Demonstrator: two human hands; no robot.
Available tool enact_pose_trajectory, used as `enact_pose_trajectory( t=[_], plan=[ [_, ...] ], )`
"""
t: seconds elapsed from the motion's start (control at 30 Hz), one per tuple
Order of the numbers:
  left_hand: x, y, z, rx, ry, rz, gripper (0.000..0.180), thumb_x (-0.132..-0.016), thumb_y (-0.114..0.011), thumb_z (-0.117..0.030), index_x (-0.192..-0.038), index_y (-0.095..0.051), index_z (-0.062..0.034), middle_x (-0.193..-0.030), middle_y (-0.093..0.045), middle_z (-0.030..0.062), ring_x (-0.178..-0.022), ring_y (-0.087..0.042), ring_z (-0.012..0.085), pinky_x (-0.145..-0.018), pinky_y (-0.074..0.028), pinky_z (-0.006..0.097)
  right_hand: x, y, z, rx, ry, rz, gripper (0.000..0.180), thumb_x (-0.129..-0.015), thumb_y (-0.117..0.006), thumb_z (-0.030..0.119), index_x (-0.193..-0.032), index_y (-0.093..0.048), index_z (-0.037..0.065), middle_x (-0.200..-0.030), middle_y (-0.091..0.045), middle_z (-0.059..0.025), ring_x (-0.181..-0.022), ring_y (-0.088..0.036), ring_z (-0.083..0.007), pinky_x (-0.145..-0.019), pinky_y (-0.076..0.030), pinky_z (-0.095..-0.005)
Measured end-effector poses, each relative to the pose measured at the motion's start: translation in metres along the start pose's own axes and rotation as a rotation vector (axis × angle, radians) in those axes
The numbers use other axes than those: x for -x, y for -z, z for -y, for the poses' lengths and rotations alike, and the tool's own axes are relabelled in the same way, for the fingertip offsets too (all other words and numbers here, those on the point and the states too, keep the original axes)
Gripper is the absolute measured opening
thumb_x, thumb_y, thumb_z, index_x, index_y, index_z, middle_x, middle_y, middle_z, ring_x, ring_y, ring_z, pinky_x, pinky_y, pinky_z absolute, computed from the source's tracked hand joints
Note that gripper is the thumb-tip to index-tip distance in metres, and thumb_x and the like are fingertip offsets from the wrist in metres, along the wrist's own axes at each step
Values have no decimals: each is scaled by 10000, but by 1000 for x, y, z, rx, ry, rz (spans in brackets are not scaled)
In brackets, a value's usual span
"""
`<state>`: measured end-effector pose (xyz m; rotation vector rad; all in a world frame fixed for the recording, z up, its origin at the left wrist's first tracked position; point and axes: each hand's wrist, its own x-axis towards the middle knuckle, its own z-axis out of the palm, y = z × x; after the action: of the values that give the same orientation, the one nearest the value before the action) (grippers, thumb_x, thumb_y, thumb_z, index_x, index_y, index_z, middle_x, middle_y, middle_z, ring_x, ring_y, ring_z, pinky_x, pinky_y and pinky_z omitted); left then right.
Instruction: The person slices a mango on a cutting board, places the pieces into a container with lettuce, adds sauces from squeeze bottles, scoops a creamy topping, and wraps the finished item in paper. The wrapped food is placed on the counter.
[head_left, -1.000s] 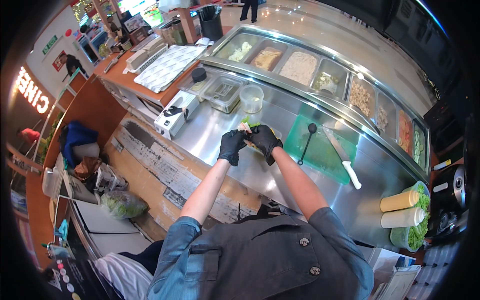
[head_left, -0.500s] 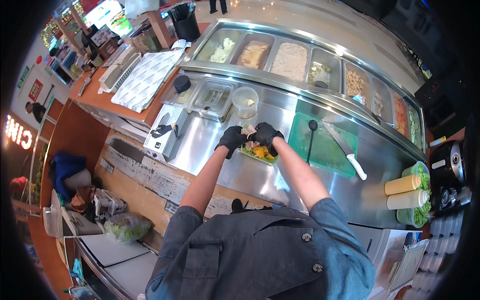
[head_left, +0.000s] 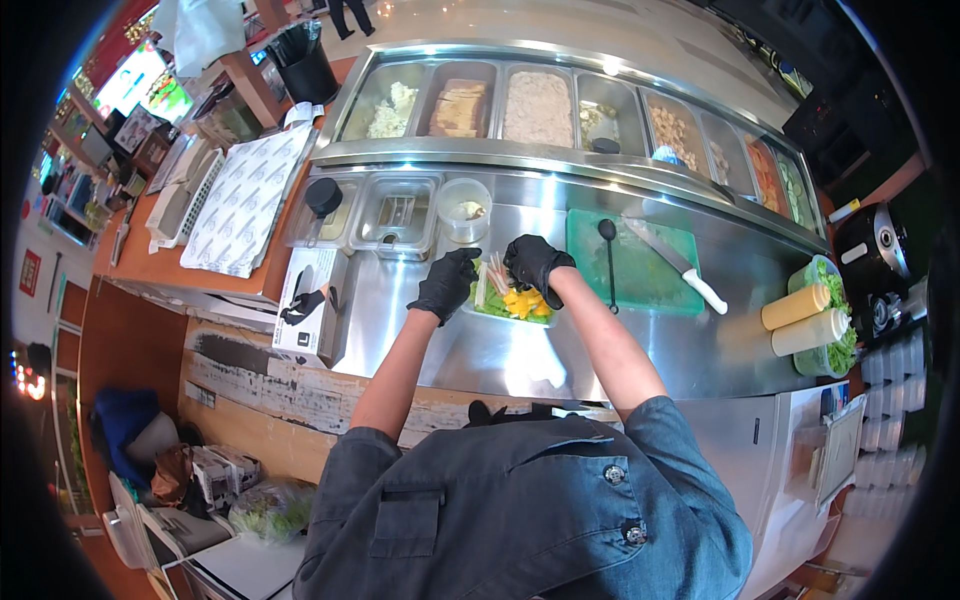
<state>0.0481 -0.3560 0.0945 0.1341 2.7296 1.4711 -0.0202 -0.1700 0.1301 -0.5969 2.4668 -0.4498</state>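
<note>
Both my hands wear black gloves over a small salad container (head_left: 512,319) on the steel counter. In it lie green lettuce (head_left: 484,309), yellow chunks (head_left: 526,303) and pale pink-and-white strips (head_left: 493,279) that look like shredded crab stick. My right hand (head_left: 538,266) curls down at the strips' upper right, its fingertips closed around their ends. At the container's left edge, my left hand (head_left: 445,284) is closed with thumb and fingers drawn together; whatever is between them is too small to make out.
A green cutting board (head_left: 640,275) on the right carries a black spoon (head_left: 609,250) and a white-handled knife (head_left: 680,262). Food pans (head_left: 540,105) line the far side. Plastic tubs (head_left: 397,213) and a glove box (head_left: 305,325) stand left; sauce bottles (head_left: 800,318) stand far right.
My hands have moved apart, the left one shifting left off the strips. More of the strips now shows over the container. The whole view has turned slightly.
</note>
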Motion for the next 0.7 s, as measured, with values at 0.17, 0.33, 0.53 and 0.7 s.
enact_pose_trajectory(
  t=[0.17,0.33,0.53,0.7],
  plan=[
    [-3,-15,8,-1,-83,-42,243,-763,-638,-63,-1003,-665,-31,-947,-647,178,-890,-620,331,-785,-487,360,6,-6,9,-15,-37,-26,245,-756,-652,202,-929,-661,29,-911,-655,-177,-906,-630,-317,-765,-505,-355],
    [-5,-22,-3,-49,-12,19,270,-780,-633,-69,-1048,-656,-47,-1006,-646,176,-943,-620,310,-817,-485,351,8,-30,15,-155,-6,-441,252,-754,-661,229,-909,-651,29,-902,-646,-189,-892,-619,-342,-779,-487,-386],
    [-7,-19,1,117,64,-8,319,-808,-643,-127,-1127,-636,-105,-994,-675,124,-884,-651,211,-760,-500,316,13,-53,20,-154,-107,-354,306,-779,-648,263,-963,-627,20,-1001,-625,-191,-960,-598,-344,-828,-474,-395],
    [1,-10,8,255,72,-46,320,-797,-630,-69,-1117,-638,-79,-995,-685,82,-872,-651,175,-760,-498,293,16,-47,13,-191,-57,-391,202,-765,-637,174,-882,-627,10,-927,-632,-189,-904,-608,-347,-812,-476,-395]
  ],
)
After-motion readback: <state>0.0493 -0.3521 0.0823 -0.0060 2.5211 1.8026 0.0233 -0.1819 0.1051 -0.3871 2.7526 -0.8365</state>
